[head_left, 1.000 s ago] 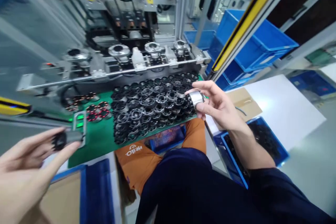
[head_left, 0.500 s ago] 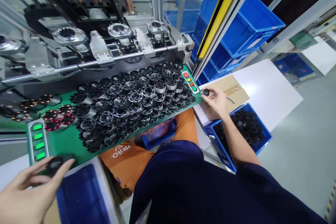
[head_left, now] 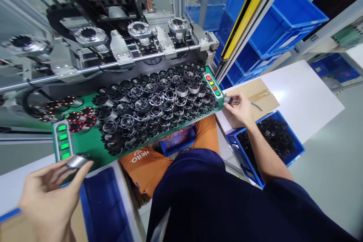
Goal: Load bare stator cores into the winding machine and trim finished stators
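Note:
Between the thumb and fingers of my left hand (head_left: 52, 193) is a stator core (head_left: 77, 161), its silver side showing and its black toothed end toward the right. It is held over the near left corner of the green bench top (head_left: 87, 144). My right hand (head_left: 241, 110) pinches a second stator core (head_left: 227, 100) just beyond the bench's right end, close to the button panel (head_left: 212, 86). Rows of stacked stator cores (head_left: 155, 100) with black toothed ends cover much of the bench. Several copper-wound stators (head_left: 76, 117) stand at its left.
Behind the bench runs a machine with round metal fixtures (head_left: 140, 29) along a rail. A green-lit panel (head_left: 63, 141) sits at the left. On the right are a blue bin (head_left: 297, 151) of black parts, a cardboard sheet (head_left: 263, 92) and stacked blue crates (head_left: 295, 19). Another blue bin (head_left: 106, 204) lies lower left.
The view has shifted, so the bench appears further right. Both held stator cores have turned, and their silver sides now show where black ends faced me. Both hands keep their hold.

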Available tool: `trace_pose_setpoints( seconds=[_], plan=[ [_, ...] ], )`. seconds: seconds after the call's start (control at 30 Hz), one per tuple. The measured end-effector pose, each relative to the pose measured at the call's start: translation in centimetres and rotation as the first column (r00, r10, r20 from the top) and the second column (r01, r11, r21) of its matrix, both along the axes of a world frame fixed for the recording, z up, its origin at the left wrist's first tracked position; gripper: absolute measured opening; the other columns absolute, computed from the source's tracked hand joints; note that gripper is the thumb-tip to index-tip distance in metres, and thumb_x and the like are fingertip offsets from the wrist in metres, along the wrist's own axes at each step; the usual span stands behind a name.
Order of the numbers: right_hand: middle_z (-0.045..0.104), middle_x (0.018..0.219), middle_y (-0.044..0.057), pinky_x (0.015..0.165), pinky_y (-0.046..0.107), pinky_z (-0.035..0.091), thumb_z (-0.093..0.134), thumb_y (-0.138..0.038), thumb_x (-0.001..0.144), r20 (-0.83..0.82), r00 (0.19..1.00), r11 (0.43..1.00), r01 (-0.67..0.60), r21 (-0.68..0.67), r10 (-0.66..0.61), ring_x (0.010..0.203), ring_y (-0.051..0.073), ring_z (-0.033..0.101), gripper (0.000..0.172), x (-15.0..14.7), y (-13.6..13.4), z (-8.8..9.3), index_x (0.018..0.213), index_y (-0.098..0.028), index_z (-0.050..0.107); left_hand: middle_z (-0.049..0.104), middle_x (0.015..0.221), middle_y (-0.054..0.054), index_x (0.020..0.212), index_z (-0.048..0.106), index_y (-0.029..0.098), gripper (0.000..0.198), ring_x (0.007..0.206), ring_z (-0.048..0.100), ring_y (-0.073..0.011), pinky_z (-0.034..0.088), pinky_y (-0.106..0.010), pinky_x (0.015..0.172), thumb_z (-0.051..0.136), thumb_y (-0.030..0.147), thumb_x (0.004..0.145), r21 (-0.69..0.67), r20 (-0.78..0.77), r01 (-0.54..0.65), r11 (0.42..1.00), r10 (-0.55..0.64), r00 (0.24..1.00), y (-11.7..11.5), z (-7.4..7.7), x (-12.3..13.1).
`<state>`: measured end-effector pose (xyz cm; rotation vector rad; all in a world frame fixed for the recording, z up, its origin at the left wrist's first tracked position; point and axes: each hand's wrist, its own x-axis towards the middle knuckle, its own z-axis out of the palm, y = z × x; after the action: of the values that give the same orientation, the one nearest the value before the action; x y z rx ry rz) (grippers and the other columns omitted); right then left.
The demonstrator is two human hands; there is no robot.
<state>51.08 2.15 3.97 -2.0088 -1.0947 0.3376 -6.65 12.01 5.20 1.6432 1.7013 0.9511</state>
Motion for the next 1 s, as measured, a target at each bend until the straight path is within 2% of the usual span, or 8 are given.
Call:
trace_pose_setpoints(
  seconds=[0.1,0.2,0.33,0.43,0.57,0.77,0.9,1.0],
  plan=[
    [0.077,0.111,0.009,0.093,0.043,0.062,0.081,-0.054,0.081,0.01,1.0,0.998,-0.008,0.064,0.007,0.098,0.024,0.073,0.058,-0.3,-0.2,1.5,0.126,-0.021,0.066,0.067,0.146,0.021,0.134,0.063,0.072,0.075,0.147,0.06,-0.0304,0.045,-0.054,0.127,0.087,0.031,0.076,-0.083,0.076,-0.114,0.99,0.12,0.99,0.2,1.1,0.2],
    [0.077,0.12,0.01,0.101,0.047,0.062,0.08,-0.054,0.085,0.066,0.997,0.997,-0.049,0.058,0.045,0.11,0.026,0.074,0.066,-0.8,-0.4,3.2,0.142,-0.023,0.067,0.071,0.141,0.018,0.129,0.072,0.065,0.06,0.149,0.058,-0.0324,0.036,-0.055,0.132,0.084,0.035,0.078,-0.152,0.134,-0.114,0.982,0.134,0.982,0.6,1.7,0.1],
    [0.078,0.126,0.012,0.103,0.049,0.064,0.083,-0.054,0.084,0.05,0.998,0.992,-0.044,0.122,0.038,0.106,0.027,0.077,0.066,-1.3,-0.8,4.3,0.14,-0.021,0.071,0.074,0.136,0.02,0.119,0.076,0.064,0.059,0.146,0.061,-0.0318,0.043,-0.051,0.129,0.089,0.03,0.072,-0.095,0.205,-0.169,0.981,0.185,0.961,0.3,2.0,0.3],
    [0.079,0.122,0.012,0.101,0.051,0.063,0.083,-0.056,0.083,0.158,0.987,0.991,0.003,0.135,-0.025,0.102,0.028,0.076,0.055,-1.3,-0.8,3.2,0.126,-0.022,0.078,0.071,0.143,0.015,0.133,0.07,0.067,0.069,0.146,0.06,-0.0364,0.045,-0.059,0.126,0.088,0.035,0.075,0.018,-0.042,-0.148,0.989,0.148,0.988,-0.2,1.4,0.4],
    [0.079,0.1,0.012,0.093,0.05,0.062,0.083,-0.054,0.08,0.157,0.986,0.998,0.056,0.012,-0.057,0.089,0.027,0.071,0.051,-1.1,-0.5,0.5,0.115,-0.018,0.079,0.079,0.12,0.001,0.139,0.072,0.056,0.061,0.131,0.066,-0.0447,0.048,-0.069,0.117,0.082,0.043,0.08,0.068,-0.383,-0.022,0.997,0.046,0.923,-0.6,-0.5,-0.1],
    [0.076,0.098,0.01,0.087,0.045,0.06,0.082,-0.059,0.082,0.162,0.983,0.993,0.077,0.09,-0.091,0.083,0.024,0.066,0.058,-0.8,-0.8,-1.7,0.121,-0.018,0.077,0.076,0.118,-0.002,0.142,0.069,0.051,0.064,0.123,0.069,-0.0436,0.051,-0.067,0.112,0.08,0.038,0.08,0.154,-0.404,-0.057,0.986,0.116,0.907,-1.1,-1.8,-0.7],
    [0.074,0.085,0.008,0.076,0.045,0.06,0.084,-0.063,0.078,0.048,0.997,0.998,0.053,0.023,-0.054,0.071,0.023,0.065,0.061,-0.8,-0.4,-1.1,0.118,-0.018,0.078,0.075,0.104,-0.004,0.126,0.075,0.043,0.045,0.117,0.071,-0.0428,0.054,-0.065,0.108,0.082,0.047,0.082,0.071,-0.415,-0.058,0.996,0.082,0.906,-0.6,-0.1,-0.2],
    [0.078,0.096,0.009,0.08,0.047,0.061,0.086,-0.059,0.078,0.161,0.986,0.994,0.022,0.111,-0.04,0.079,0.027,0.071,0.053,-0.6,1.3,2.2,0.117,-0.024,0.079,0.077,0.111,-0.002,0.128,0.076,0.044,0.044,0.117,0.072,-0.0396,0.057,-0.061,0.104,0.083,0.05,0.084,0.157,-0.344,-0.093,0.983,0.143,0.928,1.4,3.3,-0.2]
  ],
)
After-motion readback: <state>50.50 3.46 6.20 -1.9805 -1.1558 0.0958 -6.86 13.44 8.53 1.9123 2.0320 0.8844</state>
